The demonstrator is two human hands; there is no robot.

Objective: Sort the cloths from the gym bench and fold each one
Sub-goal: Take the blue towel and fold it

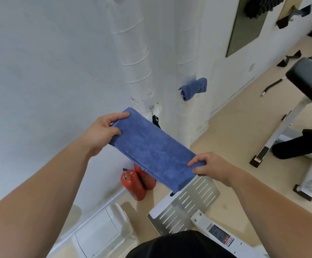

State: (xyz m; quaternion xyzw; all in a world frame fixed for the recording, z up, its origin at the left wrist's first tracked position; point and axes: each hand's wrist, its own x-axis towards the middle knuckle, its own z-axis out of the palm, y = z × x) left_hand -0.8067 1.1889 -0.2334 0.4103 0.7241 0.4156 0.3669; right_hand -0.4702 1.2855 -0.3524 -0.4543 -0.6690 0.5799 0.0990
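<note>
Left hand & right hand each pinch an end of the long blue terry cloth, already a narrow folded strip, held above the two red fire extinguishers; prob. 1-2 folds left, and the bunched blue cloth beyond them looks unfolded.

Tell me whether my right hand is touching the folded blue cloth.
Touching. The head view shows the right hand pinching one end of the folded blue cloth.

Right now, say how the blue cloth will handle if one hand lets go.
Probably floppy: the cloth, a folded strip, spans between left hand and right hand, so a freed end would likely droop. Likely light: mere pinches hold it. Its nap suggests little slip.
</note>
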